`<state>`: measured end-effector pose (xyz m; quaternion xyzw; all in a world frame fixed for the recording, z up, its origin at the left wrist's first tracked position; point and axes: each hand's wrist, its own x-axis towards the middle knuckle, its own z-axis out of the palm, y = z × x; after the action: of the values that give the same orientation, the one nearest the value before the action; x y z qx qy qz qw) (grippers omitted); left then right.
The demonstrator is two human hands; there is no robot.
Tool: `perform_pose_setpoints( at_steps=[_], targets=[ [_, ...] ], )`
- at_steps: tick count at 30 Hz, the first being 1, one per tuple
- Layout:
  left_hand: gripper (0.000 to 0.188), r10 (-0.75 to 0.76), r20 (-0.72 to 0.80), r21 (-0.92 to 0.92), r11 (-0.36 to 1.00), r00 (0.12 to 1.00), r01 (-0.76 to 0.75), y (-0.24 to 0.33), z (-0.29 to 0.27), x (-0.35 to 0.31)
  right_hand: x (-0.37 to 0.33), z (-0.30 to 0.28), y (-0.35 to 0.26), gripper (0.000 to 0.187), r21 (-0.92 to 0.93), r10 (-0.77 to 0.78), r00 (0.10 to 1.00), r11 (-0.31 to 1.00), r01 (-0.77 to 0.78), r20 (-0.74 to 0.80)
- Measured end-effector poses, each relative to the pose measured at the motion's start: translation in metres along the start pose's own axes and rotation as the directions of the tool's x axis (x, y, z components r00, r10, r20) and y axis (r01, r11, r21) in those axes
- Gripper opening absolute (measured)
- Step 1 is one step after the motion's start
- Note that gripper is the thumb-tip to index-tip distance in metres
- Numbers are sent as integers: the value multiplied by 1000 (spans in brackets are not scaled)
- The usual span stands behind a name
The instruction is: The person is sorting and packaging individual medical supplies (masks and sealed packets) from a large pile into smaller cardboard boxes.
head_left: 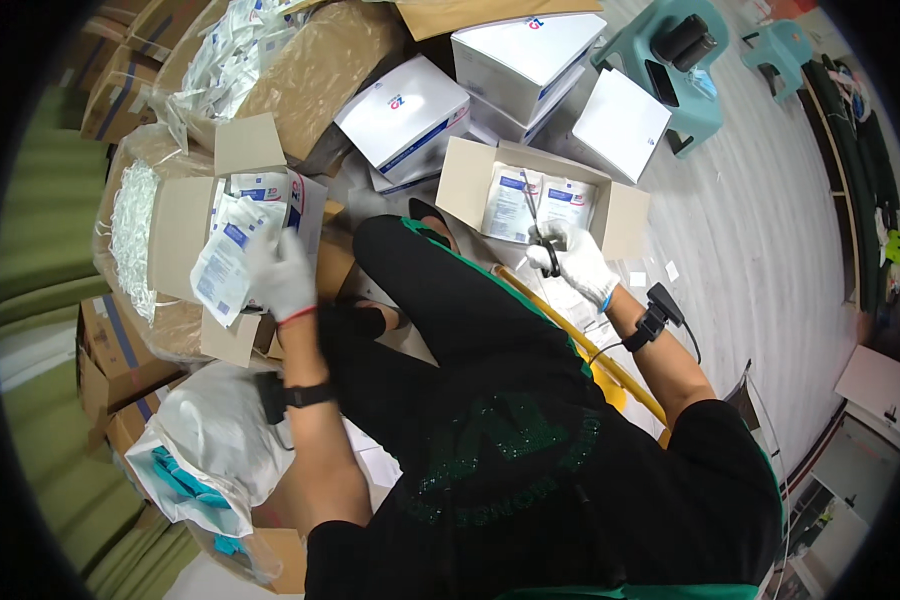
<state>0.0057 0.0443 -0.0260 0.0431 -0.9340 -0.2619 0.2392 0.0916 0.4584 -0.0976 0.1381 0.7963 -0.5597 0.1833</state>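
My left hand (286, 277), in a white glove with a red cuff, is closed on flat white packets (222, 272) with blue print. They lie at the mouth of an open white carton (308, 215), whose flaps are spread; more packets show inside it. My right hand (578, 262), gloved in white with a blue cuff, grips scissors (550, 262) by their black handles. The blades point up and away, over a second open carton (620, 215). In that one, white packets (515, 203) lie side by side in two stacks.
Closed white cartons (402, 112) stand beyond my knees. A large bag of packets (235, 60) is at the far left, with a bag of white strips (133, 235) nearer. A teal stool (705, 120) bears a phone. A yellow pole (610, 355) lies by my right leg.
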Motion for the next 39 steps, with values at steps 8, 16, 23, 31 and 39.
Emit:
perform_pose_setpoints(
  at_steps=[8, 16, 23, 31, 39],
  targets=[
    [14, 165, 539, -305, 952, 826, 9, 90, 91, -101, 21, 26, -23, 29, -574, -195, 981, 805, 152, -13],
    [6, 293, 388, -244, 947, 874, -209, 92, 105, -110, 113, 1, 68, 63, -580, 368, 840, 608, -542, -399],
    [6, 271, 433, -184, 960, 860, -210, 103, 105, -102, 137, 35, 97, 102, -430, 552, 667, 510, -745, -500],
    [5, 190, 444, -136, 980, 876, -143, 108, 111, -97, 150, 39, 114, 56, -487, 386, 708, 530, -695, -591],
    [4, 195, 425, -150, 978, 884, -144, 110, 114, -99, 120, 1, 98, 33, -645, 272, 859, 571, -507, -434]
  ],
)
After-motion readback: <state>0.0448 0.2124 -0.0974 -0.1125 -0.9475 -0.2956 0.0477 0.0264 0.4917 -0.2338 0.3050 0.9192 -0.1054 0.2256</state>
